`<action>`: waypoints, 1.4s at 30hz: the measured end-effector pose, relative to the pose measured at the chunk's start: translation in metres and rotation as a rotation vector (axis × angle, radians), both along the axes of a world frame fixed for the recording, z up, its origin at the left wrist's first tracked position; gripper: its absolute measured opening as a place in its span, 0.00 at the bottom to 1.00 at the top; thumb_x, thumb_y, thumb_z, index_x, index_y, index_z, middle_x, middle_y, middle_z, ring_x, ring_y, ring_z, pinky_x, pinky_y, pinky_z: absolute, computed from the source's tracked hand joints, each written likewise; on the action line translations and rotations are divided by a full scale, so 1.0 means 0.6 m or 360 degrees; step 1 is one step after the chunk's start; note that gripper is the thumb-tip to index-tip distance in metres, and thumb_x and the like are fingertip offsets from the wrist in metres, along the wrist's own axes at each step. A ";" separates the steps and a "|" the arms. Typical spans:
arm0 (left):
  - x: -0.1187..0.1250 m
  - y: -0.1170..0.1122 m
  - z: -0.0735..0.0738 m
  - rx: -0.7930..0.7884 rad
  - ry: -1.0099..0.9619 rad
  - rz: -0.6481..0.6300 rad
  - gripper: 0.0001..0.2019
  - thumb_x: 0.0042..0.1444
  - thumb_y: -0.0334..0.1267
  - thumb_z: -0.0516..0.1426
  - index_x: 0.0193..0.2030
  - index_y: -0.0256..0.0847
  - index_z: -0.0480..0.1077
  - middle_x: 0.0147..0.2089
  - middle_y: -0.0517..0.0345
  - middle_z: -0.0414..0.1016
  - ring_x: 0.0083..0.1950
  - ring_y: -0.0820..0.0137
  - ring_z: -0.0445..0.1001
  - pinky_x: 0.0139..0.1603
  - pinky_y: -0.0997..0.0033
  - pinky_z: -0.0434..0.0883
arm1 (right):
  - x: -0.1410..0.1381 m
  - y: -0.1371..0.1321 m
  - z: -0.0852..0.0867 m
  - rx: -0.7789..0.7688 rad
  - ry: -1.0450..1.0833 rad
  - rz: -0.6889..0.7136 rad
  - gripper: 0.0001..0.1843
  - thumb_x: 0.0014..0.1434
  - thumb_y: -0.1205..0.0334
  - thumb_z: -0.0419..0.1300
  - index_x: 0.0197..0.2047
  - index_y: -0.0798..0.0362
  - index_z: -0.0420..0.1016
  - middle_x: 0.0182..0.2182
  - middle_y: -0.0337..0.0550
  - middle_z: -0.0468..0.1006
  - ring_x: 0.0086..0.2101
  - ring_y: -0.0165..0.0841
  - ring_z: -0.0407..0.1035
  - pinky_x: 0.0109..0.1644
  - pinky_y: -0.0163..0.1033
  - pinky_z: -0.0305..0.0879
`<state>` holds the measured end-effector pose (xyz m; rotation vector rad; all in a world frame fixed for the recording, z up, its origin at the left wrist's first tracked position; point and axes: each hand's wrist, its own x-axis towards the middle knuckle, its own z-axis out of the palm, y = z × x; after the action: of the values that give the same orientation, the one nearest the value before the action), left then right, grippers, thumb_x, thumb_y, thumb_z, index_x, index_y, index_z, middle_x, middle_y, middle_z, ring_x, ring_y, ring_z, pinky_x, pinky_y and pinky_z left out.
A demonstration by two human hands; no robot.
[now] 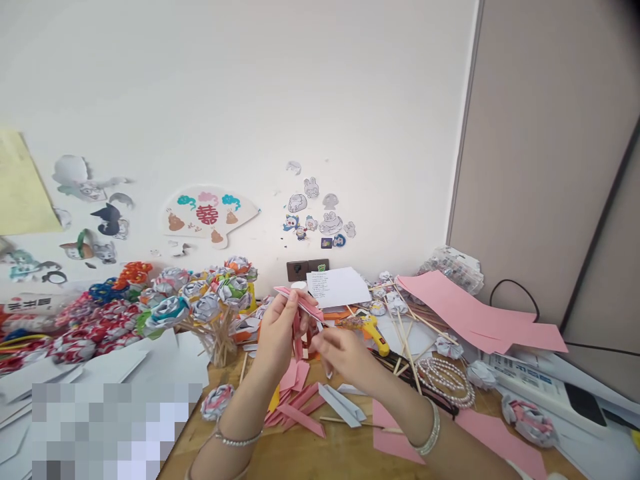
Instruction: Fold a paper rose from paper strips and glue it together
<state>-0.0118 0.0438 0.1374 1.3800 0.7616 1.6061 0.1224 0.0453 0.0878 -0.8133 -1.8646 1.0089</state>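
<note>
Raised over the middle of the table, my left hand [277,333] pinches a folded pink paper piece [311,307] between thumb and fingers. Pink strips hang below that grip. My right hand [345,353] is just to the right and lower, its fingers curled together close to the hanging strips; what lies between its fingertips, if anything, is hidden. Under both hands lie several folded pink paper strips [303,410] and a folded white paper piece [343,405].
Paper flowers on sticks [220,333] stand at the left, beside white sheets [185,353]. A yellow glue gun [376,335], thin sticks [409,353] and a pearl string [447,380] are at the right. Large pink paper [465,310] leans near the wall. A paper rose [217,401] lies by my left forearm.
</note>
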 end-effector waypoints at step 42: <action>0.000 -0.015 0.007 0.0061 0.0731 -0.0048 0.19 0.57 0.55 0.51 0.27 0.41 0.60 0.16 0.68 0.62 0.19 0.76 0.62 0.21 0.76 0.61 | 0.047 -0.054 0.082 0.0760 -0.0835 -0.0678 0.13 0.65 0.69 0.47 0.29 0.53 0.65 0.25 0.36 0.70 0.26 0.29 0.63 0.28 0.33 0.48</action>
<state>-0.0120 0.0348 0.1416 1.8086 0.9710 1.2966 0.1504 0.0132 0.1373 -1.1786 -2.1071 0.0674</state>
